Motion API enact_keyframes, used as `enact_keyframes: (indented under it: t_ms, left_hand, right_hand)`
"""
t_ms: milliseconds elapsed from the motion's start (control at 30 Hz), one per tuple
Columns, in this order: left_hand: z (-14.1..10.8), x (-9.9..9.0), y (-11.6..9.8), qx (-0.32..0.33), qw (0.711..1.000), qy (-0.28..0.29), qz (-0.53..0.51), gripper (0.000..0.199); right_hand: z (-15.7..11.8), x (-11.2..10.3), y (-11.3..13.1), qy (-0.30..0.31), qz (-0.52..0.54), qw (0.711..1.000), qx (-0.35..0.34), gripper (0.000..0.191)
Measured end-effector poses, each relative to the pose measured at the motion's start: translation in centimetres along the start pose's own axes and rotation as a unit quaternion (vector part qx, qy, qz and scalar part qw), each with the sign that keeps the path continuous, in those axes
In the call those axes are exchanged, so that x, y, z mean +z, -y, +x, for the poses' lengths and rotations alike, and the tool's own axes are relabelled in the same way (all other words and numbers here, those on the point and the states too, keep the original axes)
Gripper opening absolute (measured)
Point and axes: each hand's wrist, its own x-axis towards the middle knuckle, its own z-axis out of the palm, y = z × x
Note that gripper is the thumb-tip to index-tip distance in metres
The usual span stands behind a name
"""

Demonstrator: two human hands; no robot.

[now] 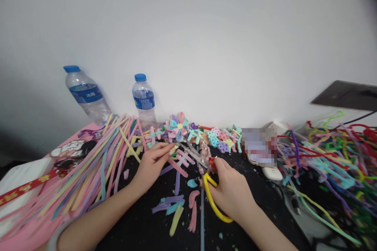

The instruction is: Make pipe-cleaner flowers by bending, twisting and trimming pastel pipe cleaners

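My left hand (154, 162) pinches a small pale yellow piece of pipe cleaner (176, 148) between thumb and fingertips. My right hand (234, 186) grips a pair of scissors (216, 206) with yellow handles. The metal blades point up and left, their tips close to my left fingertips. Beneath the hands lie pink and purple pipe cleaner pieces (183, 160). Nearer to me are short folded pieces in purple and yellow (176, 219) and in pink (193, 219). Behind the blades stands a pipe cleaner flower (179, 125) with multicoloured petals.
Long pastel pipe cleaners (88, 180) spread over the left side, and a bright tangle (338, 168) covers the right. Two plastic bottles (143, 100) lean at the wall. Small looped flowers (219, 139) lie at the back, beside a phone (259, 147) and a white case (272, 173).
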Motion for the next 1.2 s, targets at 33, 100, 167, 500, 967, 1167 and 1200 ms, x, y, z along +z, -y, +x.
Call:
enact_keyframes:
  t_ms: [33, 100, 167, 500, 967, 1167, 1200]
  left_hand:
    - [0.0, 0.0, 0.1, -0.01, 1.0, 0.005, -0.014, 0.028]
    - [0.0, 0.1, 0.2, -0.032, 0.998, 0.012, -0.046, 0.028]
    - [0.0, 0.2, 0.3, -0.054, 0.995, 0.009, -0.08, 0.027]
    - [0.0, 0.6, 0.6, -0.145, 0.971, -0.04, -0.183, 0.024]
    - [0.3, 0.7, -0.4, -0.258, 0.894, -0.036, -0.366, 0.018]
    - [-0.2, 0.6, -1.5, -0.268, 0.882, -0.002, -0.387, 0.017]
    - [-0.3, 0.7, -1.7, -0.264, 0.885, 0.01, -0.384, 0.017]
  right_hand:
    - [0.0, 0.1, 0.0, -0.004, -0.004, 1.0, 0.003, 0.02]
    - [0.0, 0.2, 0.0, -0.013, -0.007, 1.0, 0.007, 0.021]
    - [0.0, 0.2, 0.0, -0.02, -0.006, 1.0, 0.006, 0.021]
    - [0.0, 0.3, -0.1, -0.02, -0.008, 1.0, 0.011, 0.02]
    - [0.0, 0.2, 0.0, -0.021, -0.006, 1.0, 0.011, 0.019]
    - [-0.4, 0.3, 0.4, 0.0, -0.03, 1.0, 0.006, 0.021]
    - [-0.5, 0.3, 0.5, 0.005, -0.029, 1.0, 0.004, 0.021]
